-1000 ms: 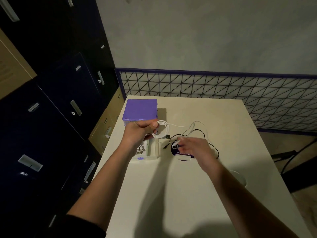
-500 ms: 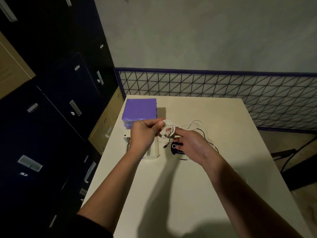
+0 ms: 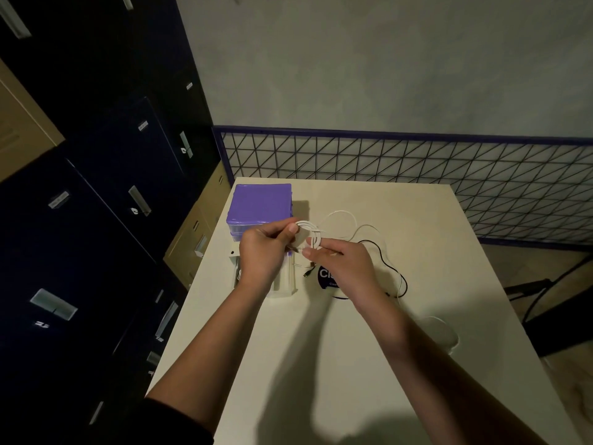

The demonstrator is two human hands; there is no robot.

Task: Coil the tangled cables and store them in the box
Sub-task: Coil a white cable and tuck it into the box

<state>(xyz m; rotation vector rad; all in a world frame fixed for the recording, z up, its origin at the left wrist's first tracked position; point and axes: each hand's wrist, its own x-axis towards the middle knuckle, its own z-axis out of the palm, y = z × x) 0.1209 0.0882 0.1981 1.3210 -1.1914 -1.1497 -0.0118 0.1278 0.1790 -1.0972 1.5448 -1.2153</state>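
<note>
White cable (image 3: 309, 234) coil pinched between both hands.

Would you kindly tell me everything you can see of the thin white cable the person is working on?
The thin white cable looks like smooth, flexible plastic-sheathed cord. Part of it is gathered into a small round coil of a few loops, held in the air above the cream table between both hands: the left hand pinches the coil's near-left side, the right hand grips its lower right. The rest trails loose in wide curves on the table behind the hands, near a black cable. Its ends cannot be made out.
</note>
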